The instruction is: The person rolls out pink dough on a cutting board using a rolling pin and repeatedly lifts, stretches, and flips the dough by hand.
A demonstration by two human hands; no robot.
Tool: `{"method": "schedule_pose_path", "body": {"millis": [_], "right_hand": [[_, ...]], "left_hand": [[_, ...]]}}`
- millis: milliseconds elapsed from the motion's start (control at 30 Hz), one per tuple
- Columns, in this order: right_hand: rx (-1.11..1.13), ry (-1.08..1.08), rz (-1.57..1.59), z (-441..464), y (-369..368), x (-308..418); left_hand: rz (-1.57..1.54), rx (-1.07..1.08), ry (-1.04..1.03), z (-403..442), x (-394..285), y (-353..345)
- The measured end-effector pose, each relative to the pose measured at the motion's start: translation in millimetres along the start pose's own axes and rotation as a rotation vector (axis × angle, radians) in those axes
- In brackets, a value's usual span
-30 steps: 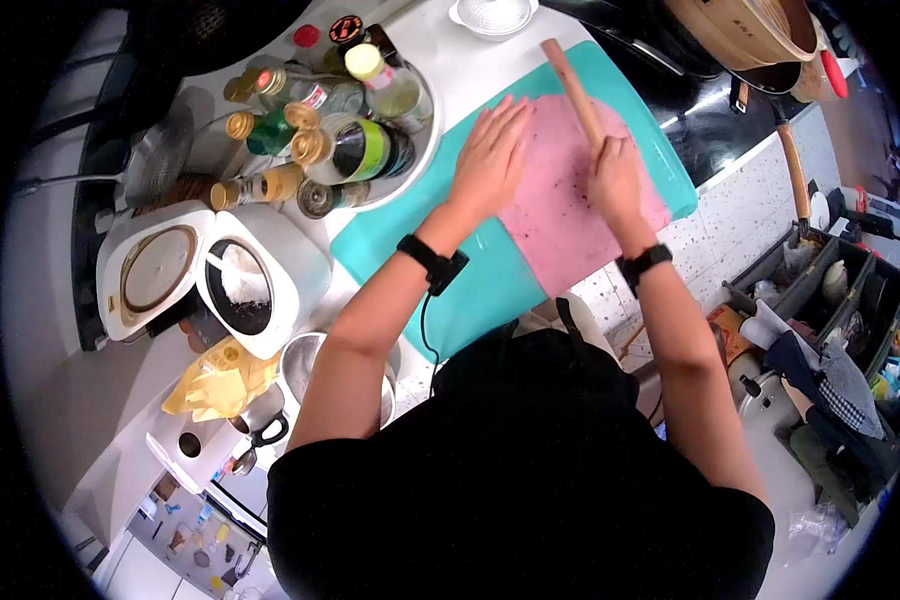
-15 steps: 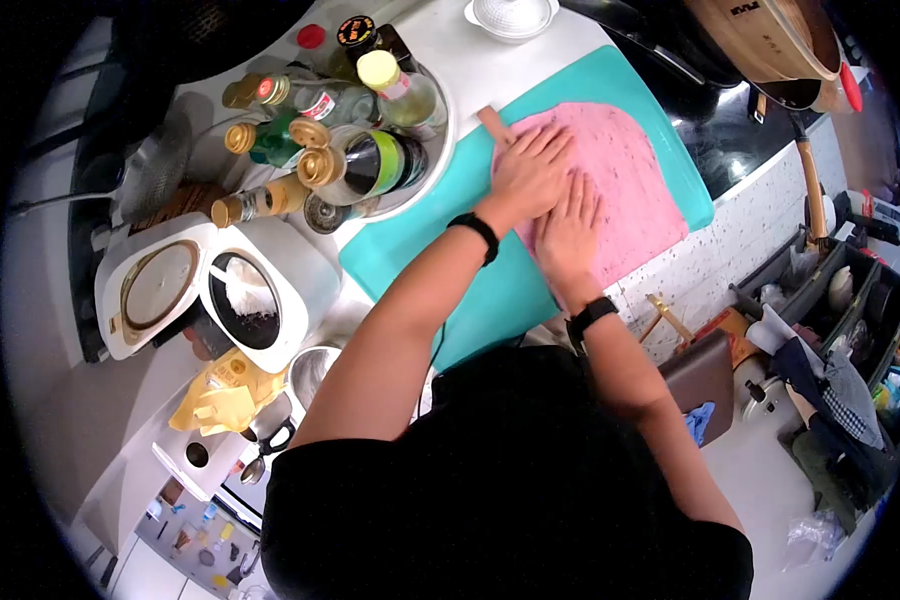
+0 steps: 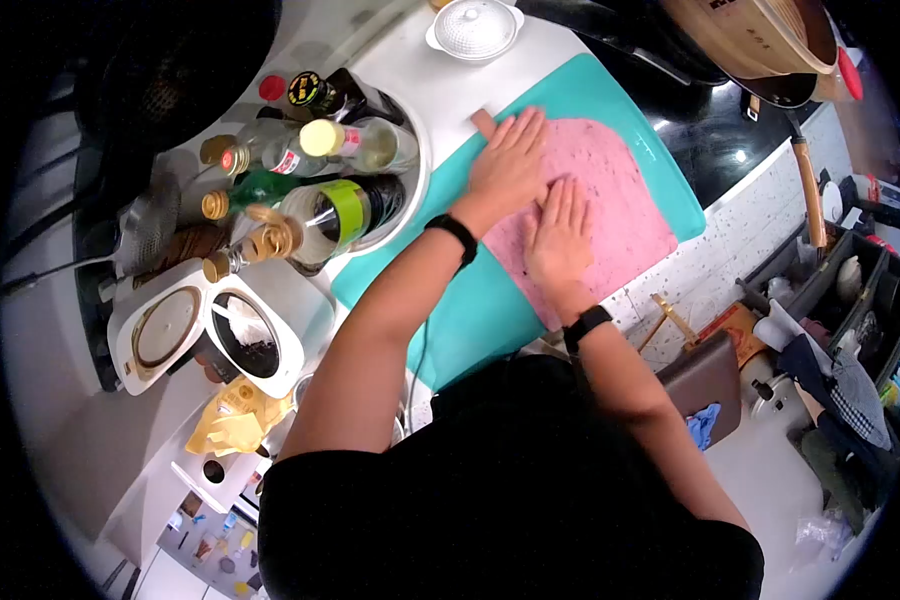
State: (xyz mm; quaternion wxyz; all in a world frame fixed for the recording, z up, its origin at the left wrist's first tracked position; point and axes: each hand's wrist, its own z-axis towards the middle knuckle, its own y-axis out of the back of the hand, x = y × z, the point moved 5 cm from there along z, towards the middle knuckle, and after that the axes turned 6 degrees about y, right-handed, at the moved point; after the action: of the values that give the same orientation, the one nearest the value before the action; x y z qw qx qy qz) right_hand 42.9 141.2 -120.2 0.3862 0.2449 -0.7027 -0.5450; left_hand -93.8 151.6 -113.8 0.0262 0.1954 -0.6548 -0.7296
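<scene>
A flat pink sheet of dough [image 3: 625, 200] with dark specks lies on a teal mat [image 3: 470, 310]. Both hands rest over a wooden rolling pin [image 3: 483, 122] at the dough's left side; only its far end and a small bit between the hands show. My left hand [image 3: 510, 165] lies on the pin with its fingers stretched out, slightly blurred. Nearer to me, my right hand [image 3: 560, 240] is also flat with fingers extended, over the pin's near part, which is hidden beneath it.
Bottles [image 3: 335, 215] crowd a round white tray [image 3: 420, 185] at left. Near them stands an open white container [image 3: 260, 340]. A lidded white dish [image 3: 475, 30] is at the back. A wooden steamer [image 3: 750, 35] and black stove [image 3: 710, 130] are at right.
The rolling pin, first gripped in the right hand and lifted at an angle, now lies under both flat hands at the dough's left side. The camera view has shifted slightly.
</scene>
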Motion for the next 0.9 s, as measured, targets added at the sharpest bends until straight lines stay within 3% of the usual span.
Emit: {"method": "schedule_pose_path", "body": {"millis": [67,233,367,400,467,567,633,900], "right_hand": [[-0.028,-0.015,-0.017,17.5,6.7,-25.4],[-0.144,-0.084,-0.122,55.8,25.3,-84.4],[-0.160,-0.114,-0.060,51.7,47.5,-91.9],[-0.234,-0.081,0.097,38.0,51.8,-75.2],[-0.103,-0.080,0.172,13.0,31.7,-44.9],[-0.068,-0.060,0.108,8.1,9.8,-41.1],[-0.089,-0.091,0.098,18.7,22.2,-53.4],[-0.222,-0.123,-0.001,67.5,40.2,-126.7]], "left_hand": [[0.034,0.046,-0.022,30.6,-15.0,-2.4],[0.098,-0.146,-0.075,102.0,-42.6,-13.6],[-0.145,-0.183,-0.157,112.2,-52.7,-1.7],[-0.164,-0.150,-0.035,98.3,-46.9,3.2],[-0.086,-0.219,0.000,56.1,-41.7,12.0],[-0.060,-0.087,-0.068,43.8,-28.2,-21.2],[0.011,-0.049,-0.106,65.1,-41.0,-20.8],[0.056,-0.247,-0.154,144.7,-79.5,-26.9]]}}
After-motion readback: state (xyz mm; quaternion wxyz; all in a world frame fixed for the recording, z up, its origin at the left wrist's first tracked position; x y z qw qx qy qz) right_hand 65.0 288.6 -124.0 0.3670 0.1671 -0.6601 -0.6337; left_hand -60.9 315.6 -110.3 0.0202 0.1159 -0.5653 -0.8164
